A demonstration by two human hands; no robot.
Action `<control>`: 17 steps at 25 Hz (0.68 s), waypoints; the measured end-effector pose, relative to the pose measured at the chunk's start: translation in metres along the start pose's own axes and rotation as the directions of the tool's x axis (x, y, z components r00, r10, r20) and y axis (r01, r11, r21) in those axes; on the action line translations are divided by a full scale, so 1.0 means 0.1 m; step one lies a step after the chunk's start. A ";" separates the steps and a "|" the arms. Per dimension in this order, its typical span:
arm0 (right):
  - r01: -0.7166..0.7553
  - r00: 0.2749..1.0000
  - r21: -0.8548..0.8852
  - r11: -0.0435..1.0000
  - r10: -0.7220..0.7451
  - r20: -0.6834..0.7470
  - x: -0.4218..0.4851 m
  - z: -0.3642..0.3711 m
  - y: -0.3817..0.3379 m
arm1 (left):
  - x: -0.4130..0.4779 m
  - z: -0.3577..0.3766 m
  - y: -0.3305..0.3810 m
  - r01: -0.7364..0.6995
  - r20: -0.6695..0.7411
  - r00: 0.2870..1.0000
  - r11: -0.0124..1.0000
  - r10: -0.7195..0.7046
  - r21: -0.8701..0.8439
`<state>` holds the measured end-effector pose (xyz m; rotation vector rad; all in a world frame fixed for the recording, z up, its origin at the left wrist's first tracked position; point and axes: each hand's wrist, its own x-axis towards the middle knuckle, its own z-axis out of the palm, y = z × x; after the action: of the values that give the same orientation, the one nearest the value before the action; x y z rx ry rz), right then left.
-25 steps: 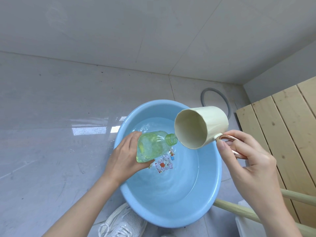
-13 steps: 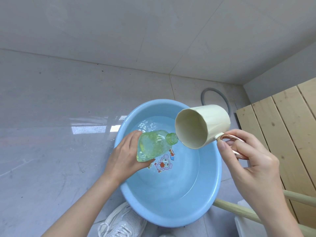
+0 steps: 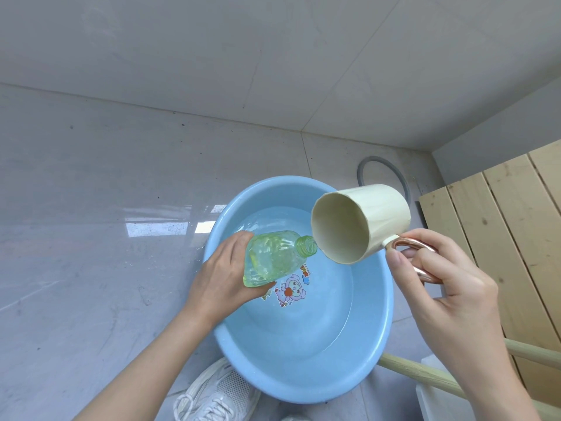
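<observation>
Head view: the left hand (image 3: 224, 278) has its fingers curled round the green bottle (image 3: 273, 256), the right hand (image 3: 440, 287) grips the handle of the tipped cup (image 3: 358, 220) over the blue basin (image 3: 303, 360), and the cup looks empty, so pouring seems nearly done.

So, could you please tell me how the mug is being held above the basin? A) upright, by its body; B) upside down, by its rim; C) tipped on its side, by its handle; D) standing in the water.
C: the right hand grips the handle, and the mug lies tipped, its mouth facing the bottle over the basin.
</observation>
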<state>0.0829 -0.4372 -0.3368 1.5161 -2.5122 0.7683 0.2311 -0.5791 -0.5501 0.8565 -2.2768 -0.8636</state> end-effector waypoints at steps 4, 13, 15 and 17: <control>0.007 1.000 -0.001 1.000 -0.007 0.002 0.00 0.00 0.00 | 0.00 -0.01 0.01 -0.006 -0.015 1.000 1.000 0.006 -0.003; 0.012 1.000 -0.007 1.000 -0.012 0.005 0.00 0.00 -0.01 | 0.00 0.00 0.00 -0.006 -0.011 1.000 1.000 0.006 0.007; 0.010 1.000 -0.012 1.000 -0.010 0.009 0.00 0.00 -0.01 | 0.00 0.01 0.00 -0.003 -0.007 1.000 1.000 0.003 0.008; 0.013 1.000 -0.017 1.000 -0.013 0.010 0.00 -0.01 -0.01 | 0.00 0.01 -0.01 -0.002 -0.005 1.000 1.000 0.002 0.006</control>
<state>0.0838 -0.4373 -0.3358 1.5328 -2.5069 0.7382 0.2310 -0.5789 -0.5513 0.8578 -2.2761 -0.8532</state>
